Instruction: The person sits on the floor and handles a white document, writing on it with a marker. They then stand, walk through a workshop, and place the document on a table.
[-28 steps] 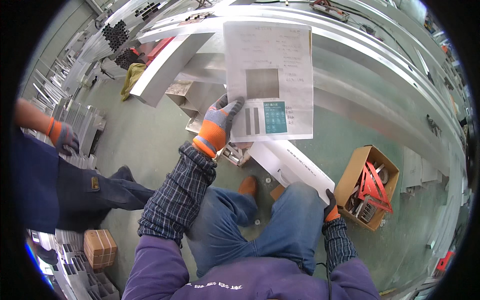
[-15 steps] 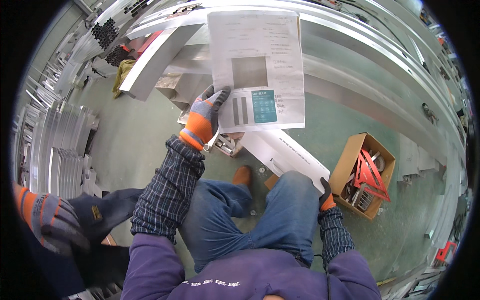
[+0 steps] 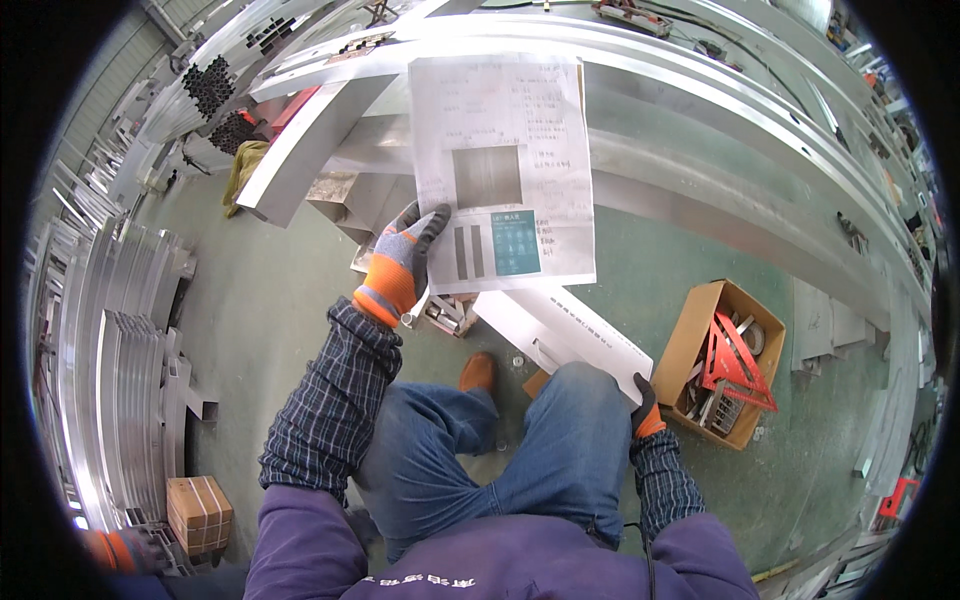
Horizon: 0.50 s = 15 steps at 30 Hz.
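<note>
Upper centre of frame, our L hand (image 3: 400,260) has its fingers clamped on the lower-left edge of a printed sheet (image 3: 560,215), thumb in front, held up approx. upright before a metal beam (image 3: 300,150). We judge it v. light, limp & easily creased or torn; the edge grip suits it, w/ a 2nd hold best on the opp. margin. Lower right of centre, our R hand (image 3: 648,408) has its fingers closed on the right end of a white flat piece (image 3: 590,335), bag or folder, can't tell; prob. light, stiffer, a bit slick. Right of that, an open cardboard box (image 3: 688,340) w/ a red triangle (image 3: 714,368) sits on the floor (image 3: 620,480).
</note>
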Motion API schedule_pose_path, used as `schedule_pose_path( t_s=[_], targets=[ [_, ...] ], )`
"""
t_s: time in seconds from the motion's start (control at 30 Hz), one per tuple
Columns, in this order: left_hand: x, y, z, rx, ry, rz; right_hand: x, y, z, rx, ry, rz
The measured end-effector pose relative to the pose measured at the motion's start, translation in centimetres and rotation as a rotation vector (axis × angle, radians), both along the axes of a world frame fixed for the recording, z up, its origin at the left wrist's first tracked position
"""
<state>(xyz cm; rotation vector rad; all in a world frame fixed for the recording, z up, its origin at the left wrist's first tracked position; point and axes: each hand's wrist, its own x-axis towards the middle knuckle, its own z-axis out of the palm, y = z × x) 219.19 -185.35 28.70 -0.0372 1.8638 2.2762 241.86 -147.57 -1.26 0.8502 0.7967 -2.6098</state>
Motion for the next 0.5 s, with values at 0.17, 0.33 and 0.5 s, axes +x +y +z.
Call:
schedule_pose_path(
  t_s=[0.17,0.33,0.5],
  targets=[
    [-0.1,-0.4,-0.1,0.022,0.015,-0.003,-0.3,-0.3,0.4,0.043,0.007,0.014],
    [-0.3,-0.3,-0.2,0.007,0.006,-0.006,-0.3,0.2,-0.4,0.044,-0.025,0.007],
    [-0.1,-0.3,-0.2,0.014,0.01,-0.008,-0.1,0.2,-0.4,0.036,-0.05,-0.014]
  ],
)
